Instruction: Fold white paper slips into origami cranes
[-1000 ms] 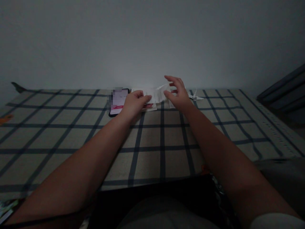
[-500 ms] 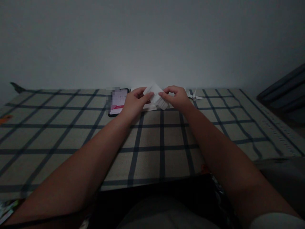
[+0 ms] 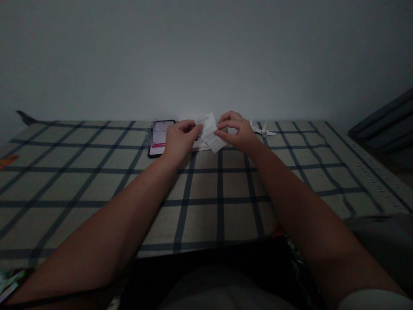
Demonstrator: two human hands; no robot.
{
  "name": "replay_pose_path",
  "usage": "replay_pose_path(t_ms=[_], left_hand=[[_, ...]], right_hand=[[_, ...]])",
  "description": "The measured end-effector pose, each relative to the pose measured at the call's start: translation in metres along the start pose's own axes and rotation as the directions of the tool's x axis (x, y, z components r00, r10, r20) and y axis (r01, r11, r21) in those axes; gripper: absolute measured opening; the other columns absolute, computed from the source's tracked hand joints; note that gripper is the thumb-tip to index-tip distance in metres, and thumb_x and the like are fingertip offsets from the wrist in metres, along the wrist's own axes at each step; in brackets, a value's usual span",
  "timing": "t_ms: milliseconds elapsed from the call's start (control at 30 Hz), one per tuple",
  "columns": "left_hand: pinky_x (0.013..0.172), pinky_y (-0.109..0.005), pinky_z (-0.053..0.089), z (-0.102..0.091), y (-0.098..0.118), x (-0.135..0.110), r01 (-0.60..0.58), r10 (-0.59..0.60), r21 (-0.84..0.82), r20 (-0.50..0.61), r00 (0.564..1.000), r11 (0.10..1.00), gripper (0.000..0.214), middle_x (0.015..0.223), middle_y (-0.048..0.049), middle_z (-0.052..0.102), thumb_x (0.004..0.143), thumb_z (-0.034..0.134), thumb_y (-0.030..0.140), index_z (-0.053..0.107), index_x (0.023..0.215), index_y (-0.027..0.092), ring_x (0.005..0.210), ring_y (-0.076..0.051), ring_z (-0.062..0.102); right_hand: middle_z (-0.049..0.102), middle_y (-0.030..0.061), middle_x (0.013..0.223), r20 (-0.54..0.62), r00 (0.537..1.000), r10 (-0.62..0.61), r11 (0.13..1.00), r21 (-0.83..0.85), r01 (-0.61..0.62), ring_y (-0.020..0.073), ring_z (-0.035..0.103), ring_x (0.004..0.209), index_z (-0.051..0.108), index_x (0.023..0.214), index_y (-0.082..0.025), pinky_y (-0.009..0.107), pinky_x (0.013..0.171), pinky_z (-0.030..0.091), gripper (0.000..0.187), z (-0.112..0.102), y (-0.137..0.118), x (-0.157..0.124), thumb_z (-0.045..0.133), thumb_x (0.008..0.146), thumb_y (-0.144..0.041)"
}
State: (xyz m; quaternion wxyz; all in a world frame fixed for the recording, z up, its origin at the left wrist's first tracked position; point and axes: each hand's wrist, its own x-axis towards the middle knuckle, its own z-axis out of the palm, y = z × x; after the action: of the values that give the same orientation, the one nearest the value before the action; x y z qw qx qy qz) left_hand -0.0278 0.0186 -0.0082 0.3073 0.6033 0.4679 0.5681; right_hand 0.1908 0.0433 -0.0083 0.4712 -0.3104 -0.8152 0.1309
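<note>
A piece of white paper (image 3: 210, 132) with printed lines and folds is held up near the far edge of the table. My left hand (image 3: 181, 137) pinches its left side between thumb and fingers. On the paper's right side, the thumb and fingertips of my right hand (image 3: 237, 130) grip the edge, its upper fingers bent. Beneath and behind the hands lies more white paper (image 3: 201, 147), mostly hidden. White folded paper cranes (image 3: 263, 130) sit just right of my right hand.
A phone (image 3: 158, 144) with a lit screen lies left of my left hand. The checked tablecloth (image 3: 203, 215) covers the table up to the pale wall (image 3: 206, 56). Something orange (image 3: 9, 161) is at the left edge. Dark striped fabric (image 3: 387, 125) stands at the right.
The paper has turned and its printed side now faces me more. The fingers of my right hand have lifted and spread a little; my left hand has shifted slightly left.
</note>
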Motion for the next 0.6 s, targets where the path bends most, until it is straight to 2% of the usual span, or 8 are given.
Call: replay_pose_path(t_ms=[100, 233, 333, 433, 500, 600], left_hand=[[0.067, -0.027, 0.047, 0.001, 0.0, -0.002, -0.062, 0.06, 0.034, 0.068, 0.996, 0.997, 0.023, 0.069, -0.0004, 0.066, 0.083, 0.075, 0.04, 0.072, 0.073, 0.019, 0.068, -0.015, 0.058], [0.075, -0.029, 0.05, 0.003, -0.005, -0.001, -0.14, 0.13, 0.045, 0.172, 0.976, 0.989, 0.028, 0.085, -0.0042, 0.076, 0.088, 0.07, 0.044, 0.077, 0.084, 0.018, 0.081, -0.018, 0.065], [0.071, -0.028, 0.05, 0.004, -0.009, 0.0, -0.151, 0.142, 0.05, 0.156, 0.978, 0.987, 0.031, 0.08, -0.0036, 0.075, 0.091, 0.067, 0.047, 0.077, 0.086, 0.018, 0.077, -0.018, 0.065], [0.067, -0.028, 0.051, 0.004, -0.01, 0.002, -0.177, 0.171, 0.041, 0.114, 0.979, 0.983, 0.033, 0.074, -0.0026, 0.072, 0.092, 0.068, 0.049, 0.075, 0.082, 0.018, 0.072, -0.017, 0.064], [0.07, -0.028, 0.053, 0.004, -0.011, 0.003, -0.218, 0.215, 0.035, 0.088, 0.973, 0.975, 0.032, 0.078, -0.0031, 0.074, 0.093, 0.069, 0.048, 0.076, 0.085, 0.019, 0.075, -0.018, 0.066], [0.078, -0.028, 0.055, 0.002, -0.011, 0.002, -0.272, 0.269, 0.038, 0.062, 0.961, 0.962, 0.03, 0.09, -0.0047, 0.079, 0.094, 0.07, 0.047, 0.079, 0.092, 0.019, 0.086, -0.019, 0.071]], right_hand=[[0.071, 0.0076, 0.108, 0.005, 0.998, -0.07, 0.997, -0.019, 0.071, 0.0269, 0.063, 0.11, 0.08, 0.092, -0.025, 0.048, 0.106, 0.048, 0.023, 0.001, 0.0, -0.001, 0.075, 0.092, -0.047], [0.072, 0.0082, 0.109, 0.046, 0.998, -0.053, 0.998, 0.028, 0.052, 0.0267, 0.064, 0.111, 0.083, 0.099, -0.024, 0.049, 0.107, 0.048, 0.037, -0.003, -0.007, 0.0, 0.063, 0.099, -0.055], [0.074, 0.0076, 0.108, 0.038, 0.999, 0.021, 0.995, 0.097, -0.025, 0.0256, 0.066, 0.112, 0.082, 0.103, -0.024, 0.049, 0.107, 0.049, 0.036, -0.005, -0.011, 0.002, 0.058, 0.102, -0.049], [0.074, 0.0063, 0.104, -0.019, 0.992, 0.125, 0.98, 0.161, -0.12, 0.0236, 0.067, 0.104, 0.077, 0.105, -0.023, 0.043, 0.098, 0.054, 0.024, -0.004, -0.007, 0.004, 0.067, 0.095, -0.043], [0.072, 0.0046, 0.101, -0.062, 0.984, 0.165, 0.967, 0.205, -0.15, 0.021, 0.067, 0.098, 0.071, 0.106, -0.023, 0.038, 0.09, 0.056, 0.024, -0.001, -0.002, 0.004, 0.073, 0.09, -0.04], [0.068, 0.0028, 0.101, -0.06, 0.981, 0.182, 0.955, 0.249, -0.162, 0.0181, 0.066, 0.093, 0.064, 0.106, -0.024, 0.033, 0.084, 0.056, 0.025, 0.002, 0.005, 0.005, 0.076, 0.087, -0.035]])
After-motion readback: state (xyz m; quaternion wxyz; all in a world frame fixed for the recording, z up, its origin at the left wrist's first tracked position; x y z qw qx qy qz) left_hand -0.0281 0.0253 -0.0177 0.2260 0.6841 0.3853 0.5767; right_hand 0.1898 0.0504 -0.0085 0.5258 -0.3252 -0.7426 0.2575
